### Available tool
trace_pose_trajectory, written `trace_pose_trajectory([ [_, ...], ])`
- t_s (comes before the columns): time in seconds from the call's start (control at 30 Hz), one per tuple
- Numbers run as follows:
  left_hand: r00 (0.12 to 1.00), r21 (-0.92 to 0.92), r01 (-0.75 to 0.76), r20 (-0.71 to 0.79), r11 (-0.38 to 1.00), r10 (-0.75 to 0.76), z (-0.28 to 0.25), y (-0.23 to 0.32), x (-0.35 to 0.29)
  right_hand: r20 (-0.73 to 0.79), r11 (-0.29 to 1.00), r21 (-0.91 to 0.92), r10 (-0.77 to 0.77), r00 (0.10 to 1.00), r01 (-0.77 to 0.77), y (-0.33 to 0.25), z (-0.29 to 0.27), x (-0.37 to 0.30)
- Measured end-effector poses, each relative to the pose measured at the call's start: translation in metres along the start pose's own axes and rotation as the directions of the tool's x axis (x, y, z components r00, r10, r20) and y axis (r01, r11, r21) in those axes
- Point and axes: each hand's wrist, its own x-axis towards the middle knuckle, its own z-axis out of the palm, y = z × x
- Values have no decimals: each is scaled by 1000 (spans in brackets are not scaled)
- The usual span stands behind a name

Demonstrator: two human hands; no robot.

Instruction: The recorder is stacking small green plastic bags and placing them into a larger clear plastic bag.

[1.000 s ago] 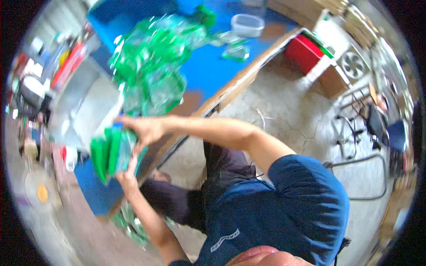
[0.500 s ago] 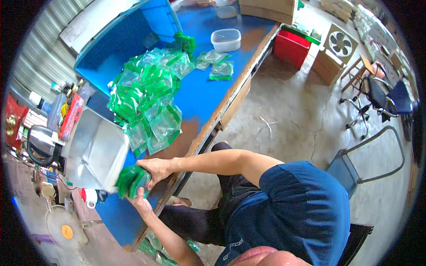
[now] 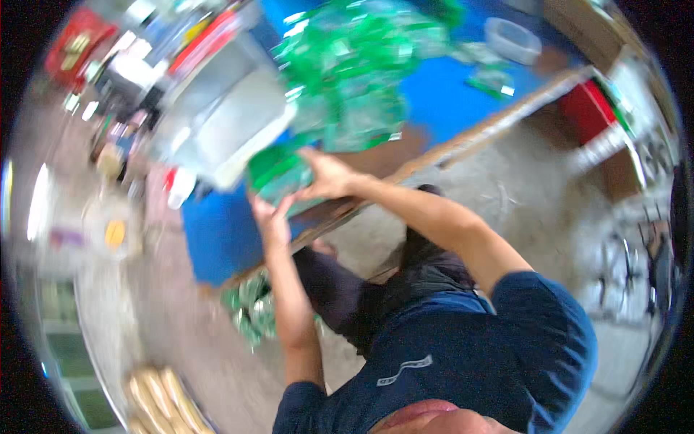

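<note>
Between my two hands is a stack of green and clear plastic packets, blurred by motion, just above the blue table's near edge. My left hand grips its near side with the thumb toward the stack. On the right side, my right hand has its fingers closed on the same stack. A large heap of similar green packets lies on the table beyond my hands. Just past the stack stands a clear, box-shaped plastic bin.
A clear tub and a few loose packets sit farther right on the blue table. A white and red mug stands left of the bin. More packets lie below the table edge. A red crate is at far right.
The view has turned toward the left, so the table and heap appear shifted up and to the right. Both hands still hold the packet stack, now held flatter beside the bin.
</note>
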Motion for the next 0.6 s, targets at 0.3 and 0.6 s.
trace_pose_trajectory([
  [0.3,980,-578,27,-145,816,-135,38,0,-39,104,567,788,260,960,-240,-60,30,-7],
  [0.6,973,392,-177,208,903,100,-16,14,-33,156,915,401,-14,988,-51,-12,-4,-10],
])
